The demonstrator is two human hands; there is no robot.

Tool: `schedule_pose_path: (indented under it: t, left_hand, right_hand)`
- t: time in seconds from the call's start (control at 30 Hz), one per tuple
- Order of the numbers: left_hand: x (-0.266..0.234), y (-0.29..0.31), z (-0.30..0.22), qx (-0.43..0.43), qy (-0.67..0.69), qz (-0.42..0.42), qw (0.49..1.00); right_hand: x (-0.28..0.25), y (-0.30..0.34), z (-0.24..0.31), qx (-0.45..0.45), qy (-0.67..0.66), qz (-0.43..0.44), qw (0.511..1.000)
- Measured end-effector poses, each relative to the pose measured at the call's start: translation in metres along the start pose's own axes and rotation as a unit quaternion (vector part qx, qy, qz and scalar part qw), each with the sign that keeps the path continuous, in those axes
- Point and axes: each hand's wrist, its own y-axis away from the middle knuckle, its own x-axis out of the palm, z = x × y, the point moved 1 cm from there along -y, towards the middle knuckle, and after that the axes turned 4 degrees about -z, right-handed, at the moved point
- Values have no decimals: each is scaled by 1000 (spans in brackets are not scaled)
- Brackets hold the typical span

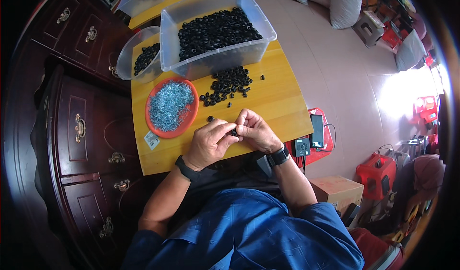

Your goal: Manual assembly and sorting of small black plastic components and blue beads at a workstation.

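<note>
Over the near part of the yellow table, my left hand (211, 142) and my right hand (257, 130) meet with fingers pinched together. Between their fingertips is a small black ring-shaped part (234, 132), mostly covered by the fingers. Just beyond the hands, a single black part (210, 119) lies on the wood. Farther off is a loose pile of black ring-shaped parts (230, 82). An orange-red oval plate (196, 108) left of the hands holds a heap of small shiny silvery-blue pieces (167, 106).
A large clear plastic bin (215, 61) full of black parts stands at the table's far side, beside a round clear tub (125, 54). Dark wooden drawers (79, 126) line the left. At right, a phone (316, 131) lies on a red stool (328, 145); a cardboard box (338, 189) sits below.
</note>
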Motion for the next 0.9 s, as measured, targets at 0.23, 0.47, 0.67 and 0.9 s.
schedule_pose_path:
  t: [0.23,0.47,0.67,0.9]
  left_hand:
    - [0,0,0,-33,13,2,999]
    - [1,-10,3,-9,40,36,999]
    - [0,-15,-1,-38,54,55,996]
    - [-1,-12,4,-57,84,70,992]
  right_hand:
    - [-1,-1,-1,-11,-10,-19,1000]
    - [-2,0,3,16,-119,11,993]
    - [-3,2,3,5,-123,6,992]
    - [-2,3,2,13,-110,5,994]
